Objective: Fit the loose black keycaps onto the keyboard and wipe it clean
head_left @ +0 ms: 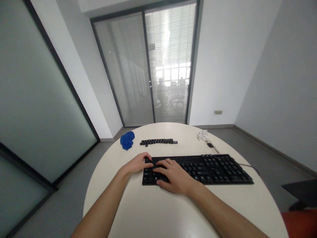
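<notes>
your left hand [140,163] had its fingers curled at the left end of the keyboard [205,168] on the table [148,211]; your right hand [174,177] lay over its keys, fingers spread and slightly bent.

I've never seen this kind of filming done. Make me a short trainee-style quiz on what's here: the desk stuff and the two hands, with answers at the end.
1. Multiple choice: what is lined up beyond the keyboard?
A) pens
B) loose keycaps
C) coins

2. True or false: the blue cloth and the crumpled white tissue lie on opposite sides of that row.

3. Open question: which hand reaches farther in over the keys, the left hand or the right hand?

Key: 1. B; 2. True; 3. The right hand.
</notes>
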The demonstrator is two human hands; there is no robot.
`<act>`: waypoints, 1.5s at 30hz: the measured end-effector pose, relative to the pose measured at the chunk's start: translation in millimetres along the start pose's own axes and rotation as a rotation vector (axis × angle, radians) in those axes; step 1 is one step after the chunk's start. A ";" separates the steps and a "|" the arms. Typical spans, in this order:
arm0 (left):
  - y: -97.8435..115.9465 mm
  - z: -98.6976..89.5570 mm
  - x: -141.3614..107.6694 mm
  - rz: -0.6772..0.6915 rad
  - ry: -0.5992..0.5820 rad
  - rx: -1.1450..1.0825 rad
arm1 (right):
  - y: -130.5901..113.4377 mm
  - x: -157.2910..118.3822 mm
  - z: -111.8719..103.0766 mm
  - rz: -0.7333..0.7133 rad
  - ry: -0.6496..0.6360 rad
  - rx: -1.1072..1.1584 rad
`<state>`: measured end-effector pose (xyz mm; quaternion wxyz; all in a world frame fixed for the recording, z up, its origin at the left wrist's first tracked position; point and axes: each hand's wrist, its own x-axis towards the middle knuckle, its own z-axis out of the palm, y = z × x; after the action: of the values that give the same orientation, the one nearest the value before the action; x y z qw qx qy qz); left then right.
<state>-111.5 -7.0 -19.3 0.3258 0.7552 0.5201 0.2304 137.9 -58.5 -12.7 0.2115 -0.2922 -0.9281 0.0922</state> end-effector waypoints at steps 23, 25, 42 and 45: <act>-36.7 3.3 35.9 -0.078 0.496 0.607 | 1.3 -2.0 -2.2 -0.002 -0.016 0.005; -35.1 1.1 41.4 -0.091 0.479 0.653 | 2.4 -2.0 -1.3 -0.004 -0.009 0.005; -14.5 3.2 47.9 -0.142 0.416 0.673 | 2.6 -1.3 -1.3 -0.005 -0.007 0.022; -6.2 6.1 35.1 -0.117 0.441 0.591 | 1.2 -1.0 -2.5 0.031 0.016 0.068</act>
<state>-98.9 25.9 -27.7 -0.0135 0.7178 0.6642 0.2083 140.3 -58.0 -11.2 0.2274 -0.2999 -0.9181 0.1245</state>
